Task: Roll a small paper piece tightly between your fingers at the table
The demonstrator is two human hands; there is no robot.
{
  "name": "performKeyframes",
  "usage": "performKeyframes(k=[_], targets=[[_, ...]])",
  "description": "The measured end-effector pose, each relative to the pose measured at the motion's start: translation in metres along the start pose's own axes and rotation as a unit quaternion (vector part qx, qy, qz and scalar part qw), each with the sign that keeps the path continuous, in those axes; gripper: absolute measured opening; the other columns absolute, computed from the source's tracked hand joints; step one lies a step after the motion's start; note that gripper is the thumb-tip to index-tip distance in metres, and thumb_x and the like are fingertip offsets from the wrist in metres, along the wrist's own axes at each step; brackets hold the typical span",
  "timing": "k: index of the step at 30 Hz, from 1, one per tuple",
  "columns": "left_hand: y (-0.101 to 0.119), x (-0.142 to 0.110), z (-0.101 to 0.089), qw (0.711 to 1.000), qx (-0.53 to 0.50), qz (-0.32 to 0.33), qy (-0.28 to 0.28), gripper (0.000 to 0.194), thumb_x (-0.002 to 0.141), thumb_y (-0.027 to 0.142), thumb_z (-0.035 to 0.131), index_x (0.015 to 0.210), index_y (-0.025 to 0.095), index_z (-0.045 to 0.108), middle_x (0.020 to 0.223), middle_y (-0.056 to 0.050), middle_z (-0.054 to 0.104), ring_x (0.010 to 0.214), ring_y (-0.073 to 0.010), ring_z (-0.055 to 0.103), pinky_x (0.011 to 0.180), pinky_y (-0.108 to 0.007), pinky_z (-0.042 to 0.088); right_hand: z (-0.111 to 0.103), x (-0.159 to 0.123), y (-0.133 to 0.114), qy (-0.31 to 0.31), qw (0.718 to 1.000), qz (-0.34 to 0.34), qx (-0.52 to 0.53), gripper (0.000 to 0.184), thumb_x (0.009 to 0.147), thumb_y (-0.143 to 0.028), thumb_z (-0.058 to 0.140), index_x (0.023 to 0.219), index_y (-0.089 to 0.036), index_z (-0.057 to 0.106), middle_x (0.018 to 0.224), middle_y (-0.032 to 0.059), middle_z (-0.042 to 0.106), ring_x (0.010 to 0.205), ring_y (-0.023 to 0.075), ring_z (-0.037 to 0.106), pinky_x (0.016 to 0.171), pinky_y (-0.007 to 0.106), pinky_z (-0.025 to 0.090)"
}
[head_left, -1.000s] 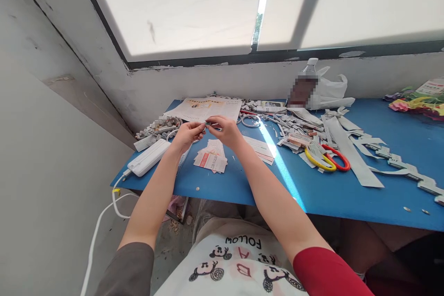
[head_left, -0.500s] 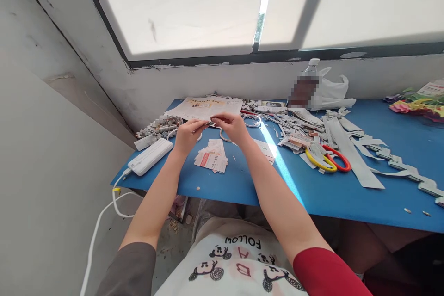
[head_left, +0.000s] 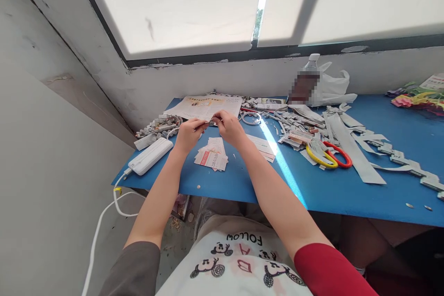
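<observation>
My left hand (head_left: 189,134) and my right hand (head_left: 229,127) meet above the middle of the table, fingertips pinched close together. Between them is a thin greyish piece (head_left: 210,122) that looks like a small folded paper strip; the fingers hide most of it. Just below the hands lies a loose stack of cut paper pieces (head_left: 211,155) with red and black print. More flat paper pieces (head_left: 262,147) rest to the right, beyond my right wrist. A printed newspaper sheet (head_left: 194,107) spreads out behind my hands.
On the blue table (head_left: 239,185) a white power bank (head_left: 150,156) with a cable stands left, by a heap of folded paper (head_left: 159,126). Right are scissors (head_left: 337,155), paper scraps (head_left: 291,125), a long folded-paper chain (head_left: 404,162) and a bottle (head_left: 305,83).
Both hands stay together in nearly the same place, with small shifts of the fingers around the held piece. The view has tilted slightly.
</observation>
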State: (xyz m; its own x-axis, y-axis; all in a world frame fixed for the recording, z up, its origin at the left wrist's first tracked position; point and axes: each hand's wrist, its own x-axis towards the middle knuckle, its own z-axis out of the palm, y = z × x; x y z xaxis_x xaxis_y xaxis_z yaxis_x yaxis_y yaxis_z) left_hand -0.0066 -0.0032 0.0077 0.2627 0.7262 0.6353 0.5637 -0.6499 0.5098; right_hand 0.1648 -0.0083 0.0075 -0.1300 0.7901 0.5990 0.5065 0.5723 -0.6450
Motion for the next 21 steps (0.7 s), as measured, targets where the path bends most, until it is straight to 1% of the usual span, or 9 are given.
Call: performKeyframes(k=[2, 4, 7, 9, 11, 14, 16, 18, 21], targets=[[0.002, 0.000, 0.001, 1.000, -0.011, -0.010, -0.001, 0.019, 0.084, 0.032, 0.060, 0.084, 0.020, 0.075, 0.075, -0.004, 0.069, 0.066, -0.0169, 0.063, 0.070, -0.028, 0.048, 0.001, -0.001, -0.002, 0.005, 1.000, 0.014, -0.009, 0.012, 0.090, -0.022, 0.046, 0.083, -0.019, 0.056, 0.094, 0.0099, 0.063, 0.083, 0.0223, 0.058, 0.076, 0.034, 0.043], [0.004, 0.001, 0.002, 0.998, -0.037, -0.040, -0.009, 0.018, 0.082, 0.032, 0.062, 0.082, 0.019, 0.075, 0.074, -0.004, 0.069, 0.065, -0.0165, 0.063, 0.069, -0.028, 0.049, 0.002, -0.001, -0.003, 0.018, 0.999, 0.032, 0.000, 0.011, 0.089, -0.021, 0.047, 0.081, -0.019, 0.055, 0.093, 0.0096, 0.063, 0.084, 0.0223, 0.058, 0.077, 0.034, 0.043], [0.008, 0.001, 0.003, 0.981, -0.125, -0.147, -0.038, 0.018, 0.077, 0.035, 0.068, 0.076, 0.017, 0.072, 0.068, -0.003, 0.068, 0.059, -0.0149, 0.061, 0.063, -0.027, 0.049, 0.003, 0.002, -0.001, 0.017, 0.993, 0.086, 0.080, 0.012, 0.088, -0.023, 0.047, 0.080, -0.019, 0.054, 0.081, 0.0062, 0.063, 0.079, 0.0201, 0.060, 0.075, 0.033, 0.046], [0.011, 0.002, 0.002, 0.946, -0.212, -0.238, -0.060, 0.021, 0.073, 0.036, 0.073, 0.072, 0.015, 0.070, 0.063, -0.002, 0.066, 0.056, -0.0136, 0.060, 0.059, -0.025, 0.049, 0.003, 0.004, 0.002, 0.004, 0.980, 0.128, 0.154, 0.012, 0.088, -0.025, 0.047, 0.080, -0.019, 0.054, 0.074, 0.0041, 0.063, 0.073, 0.0180, 0.061, 0.072, 0.032, 0.048], [0.013, 0.003, 0.002, 0.894, -0.305, -0.319, -0.073, 0.019, 0.071, 0.032, 0.077, 0.071, 0.014, 0.069, 0.061, -0.002, 0.064, 0.054, -0.0113, 0.060, 0.055, -0.023, 0.049, 0.002, 0.005, 0.003, -0.007, 0.970, 0.142, 0.198, 0.012, 0.086, -0.026, 0.050, 0.082, -0.018, 0.057, 0.074, 0.0037, 0.064, 0.073, 0.0170, 0.062, 0.072, 0.032, 0.050], [0.017, 0.006, -0.001, 0.813, -0.420, -0.400, -0.062, 0.009, 0.074, 0.020, 0.074, 0.073, 0.013, 0.068, 0.063, -0.001, 0.063, 0.052, -0.0065, 0.057, 0.050, -0.016, 0.047, 0.000, 0.003, 0.002, -0.028, 0.971, 0.114, 0.209, 0.014, 0.082, -0.027, 0.056, 0.089, -0.017, 0.063, 0.083, 0.0046, 0.067, 0.076, 0.0169, 0.065, 0.074, 0.032, 0.052], [0.019, 0.007, -0.003, 0.772, -0.466, -0.429, -0.048, 0.006, 0.077, 0.015, 0.070, 0.073, 0.012, 0.067, 0.062, 0.000, 0.062, 0.050, -0.0044, 0.055, 0.047, -0.013, 0.045, 0.000, 0.001, 0.000, -0.044, 0.974, 0.075, 0.211, 0.017, 0.079, -0.025, 0.059, 0.093, -0.018, 0.065, 0.091, 0.0056, 0.068, 0.081, 0.0174, 0.066, 0.075, 0.032, 0.053], [0.020, 0.008, -0.004, 0.748, -0.489, -0.446, -0.042, 0.009, 0.080, 0.013, 0.066, 0.072, 0.011, 0.065, 0.060, 0.000, 0.059, 0.048, -0.0032, 0.054, 0.044, -0.011, 0.044, 0.000, -0.001, -0.002, -0.047, 0.976, 0.030, 0.212, 0.018, 0.077, -0.023, 0.061, 0.094, -0.018, 0.066, 0.097, 0.0067, 0.068, 0.086, 0.0182, 0.066, 0.078, 0.032, 0.055], [0.018, 0.008, -0.004, 0.739, -0.502, -0.446, -0.044, 0.010, 0.082, 0.013, 0.065, 0.072, 0.011, 0.065, 0.059, 0.001, 0.058, 0.046, -0.0022, 0.051, 0.042, -0.010, 0.043, 0.003, -0.002, -0.003, -0.030, 0.979, -0.008, 0.203, 0.018, 0.078, -0.025, 0.062, 0.093, -0.017, 0.068, 0.099, 0.0082, 0.067, 0.088, 0.0191, 0.066, 0.081, 0.033, 0.056]])
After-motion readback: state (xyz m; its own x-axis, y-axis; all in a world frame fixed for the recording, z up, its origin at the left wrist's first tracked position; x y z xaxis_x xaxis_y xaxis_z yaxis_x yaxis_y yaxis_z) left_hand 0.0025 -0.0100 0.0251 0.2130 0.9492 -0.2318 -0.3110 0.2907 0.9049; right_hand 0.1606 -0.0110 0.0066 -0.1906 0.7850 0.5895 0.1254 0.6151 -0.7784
